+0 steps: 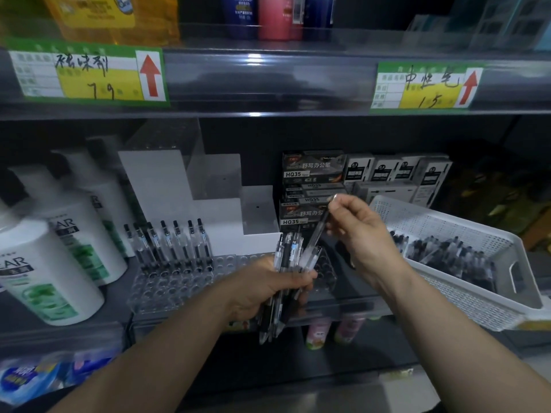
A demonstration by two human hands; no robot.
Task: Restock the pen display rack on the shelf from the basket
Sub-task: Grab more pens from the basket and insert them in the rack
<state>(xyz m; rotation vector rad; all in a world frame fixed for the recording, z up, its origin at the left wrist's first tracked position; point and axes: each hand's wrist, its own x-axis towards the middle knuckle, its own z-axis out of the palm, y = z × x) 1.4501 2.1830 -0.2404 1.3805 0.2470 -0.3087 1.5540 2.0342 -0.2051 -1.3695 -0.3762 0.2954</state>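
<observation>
Pens (pixel 176 245) stand far left in the rack (pixel 167 289). Left grip (pixel 268 290) clutches a bundle (pixel 287 257); right grip (pixel 360 234) pinches one pen (pixel 319 231) near the basket (pixel 441 223).

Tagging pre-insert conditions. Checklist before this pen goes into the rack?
1. Right hand pinches one pen: ok.
2. Left hand grips the bundle firmly: ok.
3. Pen free of the bundle: cannot tell, its lower end overlaps the bundle's tops.
4. Rack has empty holes: ok, many in front of and right of the standing row.
5. Pen tip points down: cannot tell, too blurred.
6. Basket holds more pens: ok.
</observation>
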